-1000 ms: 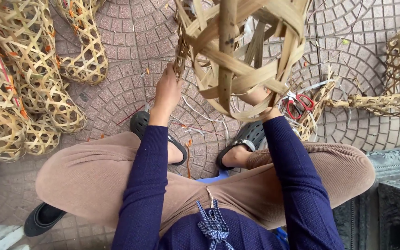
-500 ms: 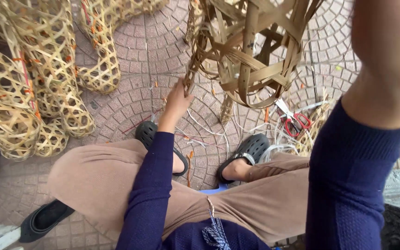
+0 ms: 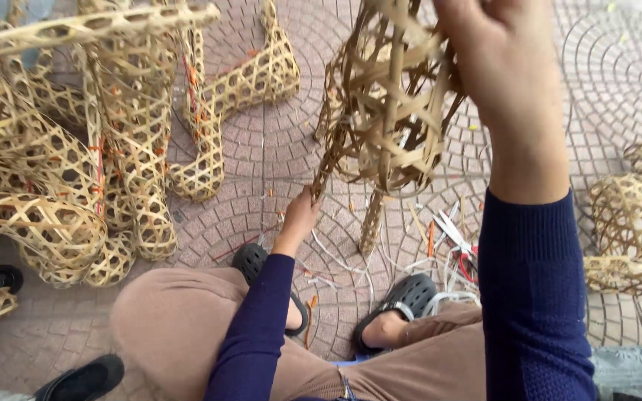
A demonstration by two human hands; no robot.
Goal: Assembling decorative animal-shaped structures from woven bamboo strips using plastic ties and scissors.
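A half-woven bamboo frame (image 3: 388, 111) hangs in front of me, its strips loose at the bottom. My right hand (image 3: 503, 70) is raised close to the camera and grips the frame's top. Lower down, my left hand (image 3: 300, 219) pinches the end of a hanging bamboo strip (image 3: 332, 160) at the frame's left side. I sit with brown trousers and dark clogs (image 3: 403, 297) on a paved floor.
Several finished woven bamboo pieces (image 3: 98, 171) lie piled at the left, and more (image 3: 626, 230) lie at the right. Red-handled scissors (image 3: 458, 238) and white ties lie on the paving by my right foot. A black shoe (image 3: 83, 379) shows at the bottom left.
My right hand has lifted the frame higher, toward the camera. The left hand has slid down along a hanging strip. The view has shifted so more of the left pile shows.
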